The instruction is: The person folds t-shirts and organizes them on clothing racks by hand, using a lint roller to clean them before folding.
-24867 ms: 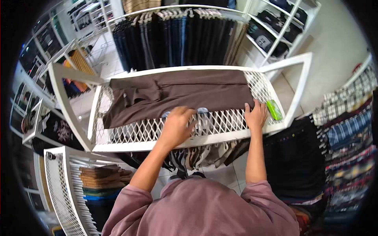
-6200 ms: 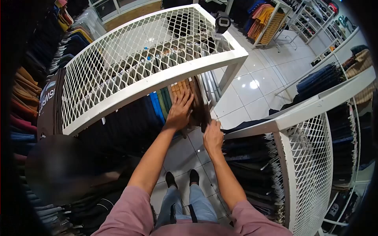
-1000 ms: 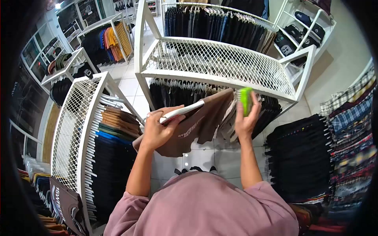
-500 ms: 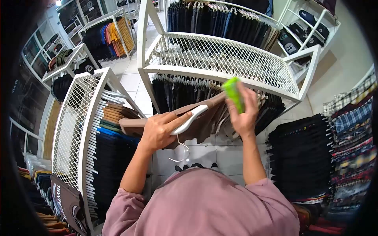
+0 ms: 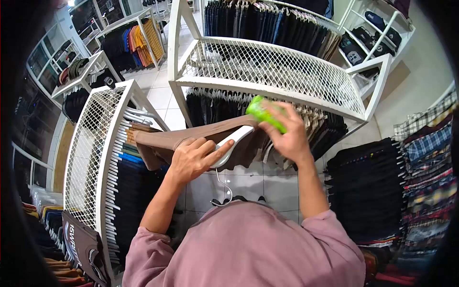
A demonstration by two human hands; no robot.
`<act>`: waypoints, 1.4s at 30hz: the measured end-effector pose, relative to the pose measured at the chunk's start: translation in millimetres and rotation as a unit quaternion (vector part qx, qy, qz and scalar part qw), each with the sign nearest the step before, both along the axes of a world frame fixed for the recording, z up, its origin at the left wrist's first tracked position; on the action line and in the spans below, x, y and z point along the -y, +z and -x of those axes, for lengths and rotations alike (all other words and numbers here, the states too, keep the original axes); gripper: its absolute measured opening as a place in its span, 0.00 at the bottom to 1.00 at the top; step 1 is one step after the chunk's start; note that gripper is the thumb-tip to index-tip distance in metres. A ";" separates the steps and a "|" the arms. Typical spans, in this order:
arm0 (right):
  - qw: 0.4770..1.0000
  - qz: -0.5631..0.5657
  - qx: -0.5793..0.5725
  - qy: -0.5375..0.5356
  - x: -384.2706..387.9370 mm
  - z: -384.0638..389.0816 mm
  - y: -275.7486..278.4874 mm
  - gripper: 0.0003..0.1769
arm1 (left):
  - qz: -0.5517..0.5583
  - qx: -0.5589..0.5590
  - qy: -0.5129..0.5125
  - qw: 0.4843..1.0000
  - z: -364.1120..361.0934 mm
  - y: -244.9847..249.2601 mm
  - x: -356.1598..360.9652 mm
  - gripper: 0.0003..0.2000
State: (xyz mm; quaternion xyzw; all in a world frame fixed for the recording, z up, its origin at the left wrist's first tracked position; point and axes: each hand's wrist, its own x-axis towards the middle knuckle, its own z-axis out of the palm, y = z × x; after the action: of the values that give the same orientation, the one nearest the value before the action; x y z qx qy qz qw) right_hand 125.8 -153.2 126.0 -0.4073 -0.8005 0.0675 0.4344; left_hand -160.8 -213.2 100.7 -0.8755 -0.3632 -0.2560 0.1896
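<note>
A brown garment (image 5: 205, 132) stretches across the middle of the view, in front of a white mesh rack. My left hand (image 5: 192, 160) is closed on a white hanger (image 5: 234, 145), whose wire hook hangs down towards me; its fingers also press on the garment's edge. In my right hand (image 5: 289, 136) is a bright green object (image 5: 264, 115), slightly blurred, held at the garment's right end. What the green object is cannot be made out.
A white mesh-topped rack (image 5: 267, 62) with hanging dark clothes stands ahead. Another mesh rack (image 5: 88, 158) with clothes is close on the left. Dark folded or hung clothes (image 5: 366, 191) and plaid shirts (image 5: 430, 177) are at the right. Tiled floor (image 5: 282, 189) lies below.
My right hand has moved left and slightly down with the green object, now tilted more level. The garment's left end has shifted left and up. The hanger's hook has swung a little right.
</note>
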 end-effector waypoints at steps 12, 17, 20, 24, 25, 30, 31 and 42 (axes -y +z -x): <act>0.998 0.019 -0.016 -0.065 -18.0 0.0 -3.5 0.25 | -0.035 -0.007 0.011 0.999 12.3 -8.6 2.8 0.32; 0.987 0.133 0.060 -0.071 -27.2 5.2 -4.7 0.24 | -0.047 -0.040 0.017 0.998 12.4 -3.2 7.0 0.31; 0.973 0.072 0.103 -0.196 -69.5 -44.9 -46.0 0.25 | -0.039 -0.044 0.014 0.998 17.0 -6.5 12.9 0.31; 0.995 0.050 -0.012 -0.081 -39.6 -20.1 -12.9 0.25 | -0.033 -0.055 0.006 0.998 19.9 -13.7 8.9 0.32; 0.999 0.036 -0.019 -0.023 -29.4 -7.4 -7.5 0.25 | -0.034 -0.057 -0.003 0.998 19.7 -15.3 8.3 0.32; 0.992 0.091 0.070 -0.058 -33.1 -9.3 -26.7 0.26 | -0.033 -0.043 -0.015 0.998 21.7 -11.1 6.2 0.32; 0.984 0.094 0.085 -0.127 -45.3 -25.7 -33.6 0.26 | -0.035 -0.048 -0.019 0.998 23.7 -9.4 7.1 0.32; 0.998 0.032 0.018 -0.053 4.7 5.7 -33.6 0.27 | -0.005 -0.019 -0.014 1.000 21.0 -6.8 2.8 0.33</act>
State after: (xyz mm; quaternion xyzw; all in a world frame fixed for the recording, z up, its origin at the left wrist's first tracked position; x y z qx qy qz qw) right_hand 120.1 -157.9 92.4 -0.4639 -0.7828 0.0627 0.4100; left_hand -181.7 -216.1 93.9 -0.8844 -0.3456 -0.2441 0.1971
